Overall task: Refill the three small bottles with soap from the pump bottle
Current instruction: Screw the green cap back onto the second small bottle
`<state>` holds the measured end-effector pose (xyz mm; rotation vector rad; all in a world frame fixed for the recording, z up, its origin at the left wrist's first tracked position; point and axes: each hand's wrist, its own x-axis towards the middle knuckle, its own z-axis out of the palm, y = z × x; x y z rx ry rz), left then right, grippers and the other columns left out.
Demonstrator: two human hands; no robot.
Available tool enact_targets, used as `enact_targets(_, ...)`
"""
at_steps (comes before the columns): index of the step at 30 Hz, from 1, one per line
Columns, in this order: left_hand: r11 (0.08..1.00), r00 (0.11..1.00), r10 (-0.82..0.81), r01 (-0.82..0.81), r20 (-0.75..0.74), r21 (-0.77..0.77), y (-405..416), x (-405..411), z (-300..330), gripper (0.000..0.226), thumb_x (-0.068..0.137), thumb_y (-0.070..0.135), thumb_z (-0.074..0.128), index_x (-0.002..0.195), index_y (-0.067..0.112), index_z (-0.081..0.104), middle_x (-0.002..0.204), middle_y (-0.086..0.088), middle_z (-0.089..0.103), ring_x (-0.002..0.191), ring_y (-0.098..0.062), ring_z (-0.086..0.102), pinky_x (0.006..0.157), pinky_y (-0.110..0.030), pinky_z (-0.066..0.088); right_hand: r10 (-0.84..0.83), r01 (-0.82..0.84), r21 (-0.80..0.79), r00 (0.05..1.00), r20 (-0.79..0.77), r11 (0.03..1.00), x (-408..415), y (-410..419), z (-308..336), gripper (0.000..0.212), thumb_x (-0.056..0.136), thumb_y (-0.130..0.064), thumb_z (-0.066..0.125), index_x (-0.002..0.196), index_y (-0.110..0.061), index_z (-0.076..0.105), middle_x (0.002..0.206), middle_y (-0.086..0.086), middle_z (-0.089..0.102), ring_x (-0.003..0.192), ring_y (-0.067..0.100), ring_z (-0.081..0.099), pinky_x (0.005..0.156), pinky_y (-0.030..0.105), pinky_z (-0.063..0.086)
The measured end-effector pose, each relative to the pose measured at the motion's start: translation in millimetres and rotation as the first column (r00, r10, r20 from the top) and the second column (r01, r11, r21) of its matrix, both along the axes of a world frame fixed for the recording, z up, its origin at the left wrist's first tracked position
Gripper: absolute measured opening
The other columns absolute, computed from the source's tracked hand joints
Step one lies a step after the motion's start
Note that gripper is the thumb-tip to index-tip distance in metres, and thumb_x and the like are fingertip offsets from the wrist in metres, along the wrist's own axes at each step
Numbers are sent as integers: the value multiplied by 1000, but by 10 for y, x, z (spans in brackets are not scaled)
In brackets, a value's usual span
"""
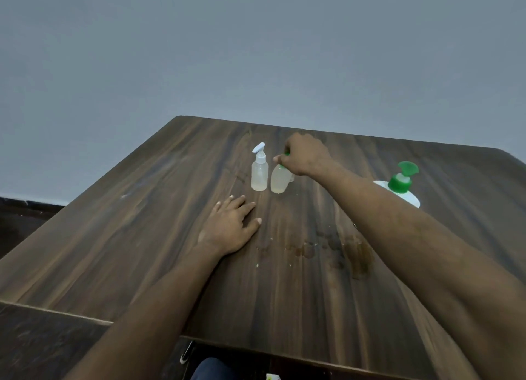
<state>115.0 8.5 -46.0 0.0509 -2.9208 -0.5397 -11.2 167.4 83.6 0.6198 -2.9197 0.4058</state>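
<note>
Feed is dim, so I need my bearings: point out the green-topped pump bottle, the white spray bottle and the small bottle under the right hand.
pump bottle (400, 181): head view, on its green collar.
spray bottle (259, 177): head view, mid body.
small bottle (279, 181): head view, clear body below the right hand (306, 154).

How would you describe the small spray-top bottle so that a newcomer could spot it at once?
On the dark wooden table, look near the far edge, just beyond the flat left hand. The spray bottle stands upright there; unlike the green-capped bottle beside it, its top is a white trigger nozzle.
</note>
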Motion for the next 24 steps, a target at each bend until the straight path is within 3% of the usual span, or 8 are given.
enact_targets(4,1000,1000,2,-2,-6,-6,14,5,19,56,97,54,41,147,29,41,159,3,30,150,-18,17,121,-39,11,1,-1,-12,1000,19,1000,-73,-24,-99,36,90,-47,67,84,-12,62,81,3,63,81,28,63,63,31,41)
enact_targets(9,1000,1000,1,-1,-3,-28,9,0,17,56,98,55,40,147,28,41,159,1,31,150,-20,18,121,-40,12,-12,14,-66,1000,24,998,-129,-43,-150,53,88,-64,63,75,-13,58,70,1,62,69,20,61,52,29,36)
enact_targets(15,999,1000,-2,2,9,-40,4,-4,19,56,98,56,39,147,28,41,159,2,31,150,-19,18,121,-40,13,-34,35,-73,999,15,997,-109,-21,-220,59,91,-70,53,73,-14,56,68,0,60,67,23,59,53,29,34)
enact_targets(17,999,1000,3,-3,9,-43,10,-2,14,56,98,55,39,147,28,41,159,2,31,150,-19,18,121,-40,13,-82,72,-129,994,-74,989,-106,1,-198,59,95,-70,42,83,-16,63,77,1,64,74,25,60,61,32,37)
enact_targets(20,999,1000,7,-7,0,-49,21,-5,12,56,98,55,39,147,29,41,158,2,32,150,-19,19,121,-40,13,-167,106,-286,966,-197,952,-224,70,-101,34,104,-39,40,107,-17,65,108,9,66,100,35,61,73,36,39)
enact_targets(21,999,1000,7,-7,-2,-52,21,-7,11,55,98,55,39,147,29,41,158,2,32,150,-19,19,121,-40,13,-167,112,-281,969,-182,953,-284,93,-62,29,102,-27,42,121,-19,63,121,10,61,109,36,60,76,37,41)
enact_targets(24,999,1000,5,-4,4,-54,16,-1,13,56,98,55,38,147,29,40,158,3,32,150,-19,18,121,-39,13,-76,78,-82,997,29,994,-426,128,-7,52,98,-11,46,146,-29,50,147,11,41,125,35,53,90,40,47)
